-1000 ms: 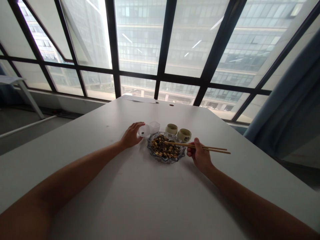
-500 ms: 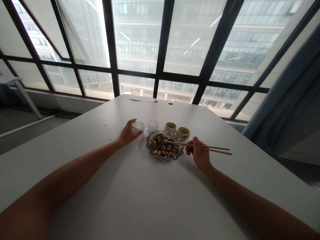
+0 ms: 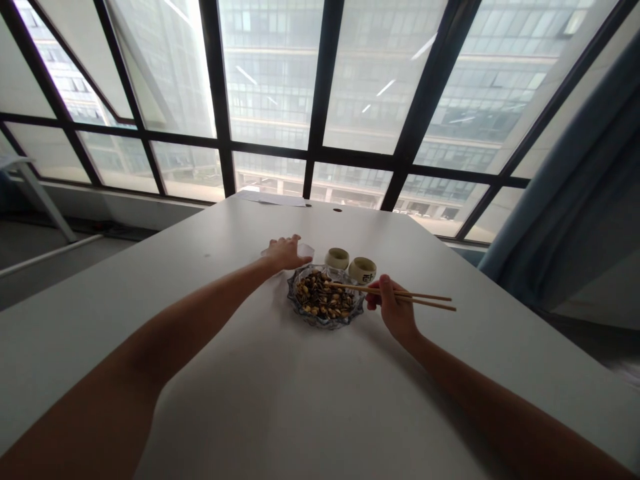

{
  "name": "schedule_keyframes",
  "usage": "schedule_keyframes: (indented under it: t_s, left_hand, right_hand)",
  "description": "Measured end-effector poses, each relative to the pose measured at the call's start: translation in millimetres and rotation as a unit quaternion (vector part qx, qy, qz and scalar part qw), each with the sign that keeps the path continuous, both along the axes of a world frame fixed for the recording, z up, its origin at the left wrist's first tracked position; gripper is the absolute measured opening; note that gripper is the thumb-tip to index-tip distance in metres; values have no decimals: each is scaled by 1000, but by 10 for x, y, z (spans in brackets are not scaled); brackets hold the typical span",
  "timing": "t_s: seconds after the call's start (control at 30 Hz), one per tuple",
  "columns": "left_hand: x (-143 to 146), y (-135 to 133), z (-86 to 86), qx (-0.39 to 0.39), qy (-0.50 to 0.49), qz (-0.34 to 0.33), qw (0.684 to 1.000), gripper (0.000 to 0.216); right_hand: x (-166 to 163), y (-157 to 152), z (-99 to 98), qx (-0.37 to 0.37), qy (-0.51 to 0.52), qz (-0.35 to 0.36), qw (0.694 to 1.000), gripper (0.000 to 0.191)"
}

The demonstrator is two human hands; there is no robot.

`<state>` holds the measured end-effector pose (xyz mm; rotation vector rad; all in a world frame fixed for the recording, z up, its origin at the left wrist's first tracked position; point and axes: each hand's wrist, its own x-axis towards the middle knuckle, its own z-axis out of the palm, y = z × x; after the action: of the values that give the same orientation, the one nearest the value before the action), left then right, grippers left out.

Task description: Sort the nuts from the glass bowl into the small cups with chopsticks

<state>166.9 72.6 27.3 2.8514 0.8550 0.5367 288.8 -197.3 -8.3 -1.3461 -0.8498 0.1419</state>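
Our left hand has moved rightward to a frosted cup; we can't tell whether it grips. Our right hand clamps chopsticks nearly flat, seemingly so their tips reach the seeds inside the scalloped glass bowl.

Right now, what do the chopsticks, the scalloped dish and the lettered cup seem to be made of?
Chopsticks: probably wood or bamboo, matt-looking, from their tan colour. Scalloped dish: likely glass, glossy, from its translucent, light-catching rim; plastic possible. Lettered cup: perhaps ceramic, smooth, from its rounded, opaque wall.
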Motion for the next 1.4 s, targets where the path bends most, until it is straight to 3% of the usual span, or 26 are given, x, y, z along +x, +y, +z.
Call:
schedule_keyframes:
  t_s: [0.23,0.4,0.5,0.73,0.87,1.07,1.13,1.23,1.4]
  left_hand:
    - [86,30,10,-9,-17,-19,1000,76]
    - [-25,-2,51,127,-76,-176,973,75]
    - [-82,-3,61,154,-67,-213,962,77]
    - [-96,-3,51,150,-84,-189,967,67]
    - [-95,5,34,140,-81,-180,970,65]
    - [-100,-6,31,127,-71,-162,976,64]
    - [-99,-22,39,124,-62,-152,979,64]
    - [-87,-34,42,114,-35,-127,985,65]
    - [-35,12,6,82,28,-73,994,68]
  right_hand:
    - [22,41,-24,-8,30,9,999,54]
    - [59,44,-45,7,50,5,999,55]
    - [65,47,-48,7,52,5,999,56]
    - [42,39,-23,12,25,1,1000,55]
    - [36,68,158,50,-22,-27,998,54]
    - [35,525,492,39,-143,8,989,53]
    - [46,694,530,-7,-180,46,983,53]
    - [54,770,563,-23,-161,49,985,56]
    - [58,474,720,-23,-76,38,996,62]
